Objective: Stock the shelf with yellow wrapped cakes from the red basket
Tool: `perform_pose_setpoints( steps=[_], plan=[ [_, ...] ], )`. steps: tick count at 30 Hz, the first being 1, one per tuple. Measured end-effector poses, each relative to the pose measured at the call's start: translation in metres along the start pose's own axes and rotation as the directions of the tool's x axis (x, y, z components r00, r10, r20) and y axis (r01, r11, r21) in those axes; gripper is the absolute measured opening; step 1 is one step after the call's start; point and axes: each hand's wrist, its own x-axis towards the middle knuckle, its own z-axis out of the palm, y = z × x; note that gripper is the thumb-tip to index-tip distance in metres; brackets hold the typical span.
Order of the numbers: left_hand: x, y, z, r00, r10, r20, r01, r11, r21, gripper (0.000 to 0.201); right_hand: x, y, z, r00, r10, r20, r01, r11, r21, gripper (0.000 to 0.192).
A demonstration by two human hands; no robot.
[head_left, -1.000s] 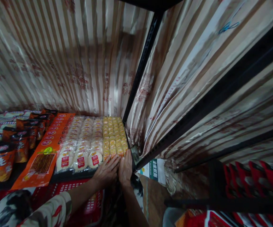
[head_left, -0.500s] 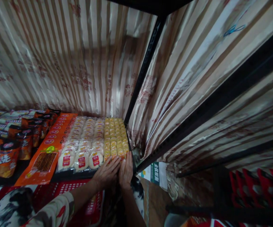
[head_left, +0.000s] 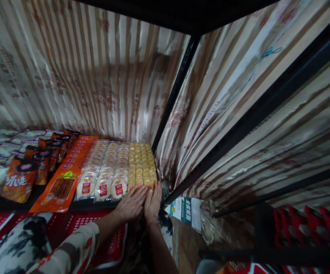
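Both hands, left hand (head_left: 131, 203) and right hand (head_left: 152, 201), lie flat and unclenched side by side against the near edge of the yellow snack packs (head_left: 141, 165), hemmed by the shelf post (head_left: 176, 89) just right and white packs (head_left: 104, 175) left.

White characters, not clearly readable, mark an orange-brown snack bag (head_left: 18, 183); red labels on white packets (head_left: 102, 189) and a green-white box (head_left: 185, 209) are too blurred to read.
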Motion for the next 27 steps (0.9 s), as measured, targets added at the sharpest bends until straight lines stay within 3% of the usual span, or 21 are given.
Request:
perform_pose_setpoints(
  steps=[7, 15, 27],
  plan=[
    [-0.016, 0.006, -0.005, 0.997, -0.026, -0.079, 0.029, 0.999, 0.037, 0.05, -0.013, -0.011, -0.01, 1.0, -0.008, 0.001, 0.008, 0.995, -0.103, 0.056],
    [-0.037, 0.016, -0.003, 0.977, -0.173, -0.123, 0.179, 0.983, 0.043, 0.045, -0.019, -0.014, -0.007, 0.998, -0.031, 0.049, 0.038, 0.988, -0.149, 0.056],
    [-0.044, 0.01, 0.006, 0.989, -0.12, -0.092, 0.12, 0.993, -0.001, 0.048, -0.018, -0.015, -0.006, 0.999, -0.033, 0.03, 0.036, 0.99, -0.134, 0.057]
  ],
)
